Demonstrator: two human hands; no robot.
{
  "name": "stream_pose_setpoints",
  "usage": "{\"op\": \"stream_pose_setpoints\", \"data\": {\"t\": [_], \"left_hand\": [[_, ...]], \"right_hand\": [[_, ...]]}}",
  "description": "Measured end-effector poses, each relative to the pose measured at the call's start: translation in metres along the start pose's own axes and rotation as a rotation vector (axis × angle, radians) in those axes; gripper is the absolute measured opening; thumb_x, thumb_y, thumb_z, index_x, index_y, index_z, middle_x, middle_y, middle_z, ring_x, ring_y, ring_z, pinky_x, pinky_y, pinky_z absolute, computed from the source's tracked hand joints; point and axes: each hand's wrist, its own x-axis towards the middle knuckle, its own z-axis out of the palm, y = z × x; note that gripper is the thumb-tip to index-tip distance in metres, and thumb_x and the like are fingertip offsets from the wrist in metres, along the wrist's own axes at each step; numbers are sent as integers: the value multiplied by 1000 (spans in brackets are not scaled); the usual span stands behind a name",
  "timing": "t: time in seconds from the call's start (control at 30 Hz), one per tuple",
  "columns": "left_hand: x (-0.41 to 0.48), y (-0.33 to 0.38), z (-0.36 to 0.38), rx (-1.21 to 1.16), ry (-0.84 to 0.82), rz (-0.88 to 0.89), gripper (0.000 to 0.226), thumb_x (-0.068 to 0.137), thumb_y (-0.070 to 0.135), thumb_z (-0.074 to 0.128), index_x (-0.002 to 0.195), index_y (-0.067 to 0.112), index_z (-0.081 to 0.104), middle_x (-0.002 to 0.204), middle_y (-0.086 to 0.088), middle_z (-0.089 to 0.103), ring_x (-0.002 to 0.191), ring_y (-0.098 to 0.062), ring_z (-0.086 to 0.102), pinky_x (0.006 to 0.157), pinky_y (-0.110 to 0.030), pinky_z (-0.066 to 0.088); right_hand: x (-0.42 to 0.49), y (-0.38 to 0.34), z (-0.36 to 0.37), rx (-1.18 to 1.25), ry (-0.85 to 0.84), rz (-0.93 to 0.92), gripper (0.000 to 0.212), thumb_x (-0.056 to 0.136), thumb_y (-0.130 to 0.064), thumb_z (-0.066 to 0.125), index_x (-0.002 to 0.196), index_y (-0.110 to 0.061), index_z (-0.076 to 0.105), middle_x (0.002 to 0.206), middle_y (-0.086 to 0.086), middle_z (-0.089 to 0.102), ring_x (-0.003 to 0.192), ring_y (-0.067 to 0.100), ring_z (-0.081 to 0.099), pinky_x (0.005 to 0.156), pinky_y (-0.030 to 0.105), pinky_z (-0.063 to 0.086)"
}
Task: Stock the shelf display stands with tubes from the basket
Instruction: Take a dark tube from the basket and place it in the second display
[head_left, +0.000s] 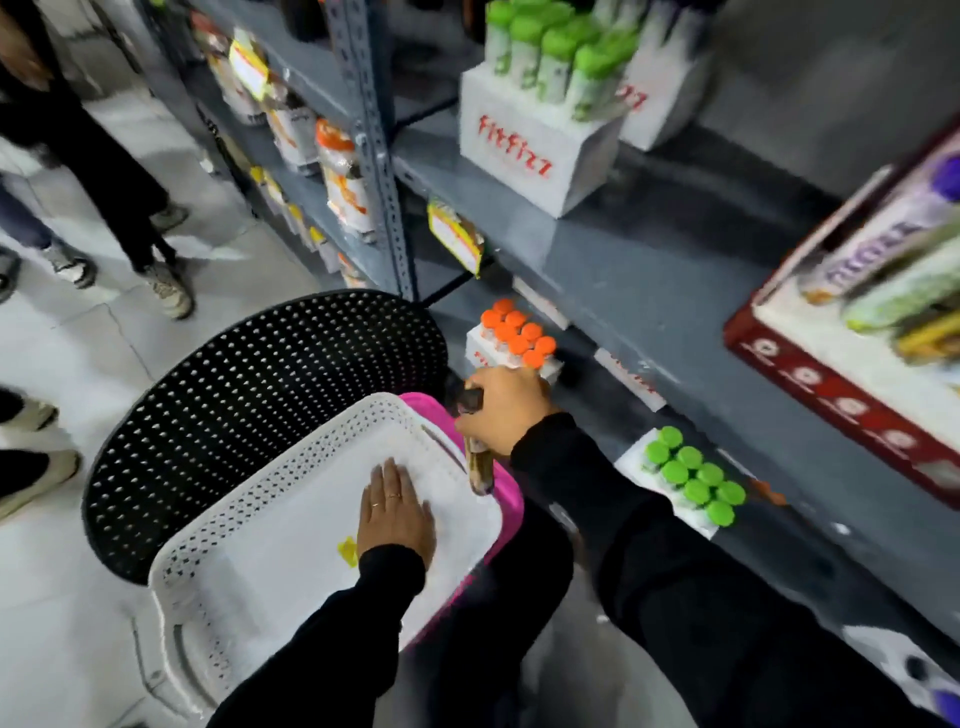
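My left hand (396, 506) lies flat, fingers spread, on the bottom of a white perforated basket (249, 525) that rests on a pink basket (506, 499). Over the basket's far right rim my right hand (503, 410) is closed on a dark-capped tube (479, 467) that points down. On the lower shelf stand a white display stand with orange-capped tubes (517, 335) and another with green-capped tubes (693, 480). A white "fitfizz" stand of green-capped tubes (550, 73) sits on the upper shelf.
A black perforated chair (260, 384) holds the baskets. The grey metal shelf upright (371, 140) rises just behind it. A red box of mixed tubes (857, 332) juts out at right. Other people's legs and shoes (166, 280) stand on the tiled floor at left.
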Motion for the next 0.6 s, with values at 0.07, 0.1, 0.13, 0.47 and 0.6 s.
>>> {"op": "stream_pose_setpoints", "data": {"t": [0.07, 0.1, 0.13, 0.47, 0.6], "left_hand": [[1, 33, -18, -98, 177, 100, 61, 93, 32, 19, 139, -7, 26, 150, -22, 25, 139, -35, 24, 112, -45, 25], [4, 49, -27, -145, 248, 170, 61, 89, 31, 22, 134, -9, 36, 143, -26, 36, 132, -39, 36, 107, -47, 33], [5, 67, -40, -171, 302, 242, 61, 86, 29, 25, 129, -11, 42, 138, -28, 43, 127, -42, 43, 106, -46, 35], [-39, 247, -112, -162, 391, 758, 65, 88, 40, 24, 127, -7, 48, 135, -25, 48, 128, -39, 42, 106, -52, 31], [-65, 280, -92, 3, 329, 797, 72, 89, 47, 3, 144, 5, 23, 154, -11, 20, 143, -23, 9, 116, -38, 0]], "right_hand": [[-20, 10, -34, -5, 104, 14, 28, 73, -30, 72, 60, -18, 50, 98, 15, 64, 93, 32, 59, 67, 26, 46], [-29, 16, -49, -6, 146, 17, 21, 74, -31, 71, 66, -18, 56, 106, 16, 66, 101, 34, 59, 77, 29, 49], [-41, 24, -66, 0, 179, 29, 16, 76, -31, 70, 73, -18, 62, 108, 17, 68, 105, 36, 60, 82, 31, 50], [-164, 112, -184, -53, 456, 252, 35, 74, -33, 73, 98, -7, 70, 105, 13, 71, 100, 32, 64, 67, 26, 41], [-201, 140, -198, -18, 480, 299, 32, 75, -30, 71, 98, -8, 72, 99, 13, 73, 86, 30, 67, 73, 38, 56]]}}
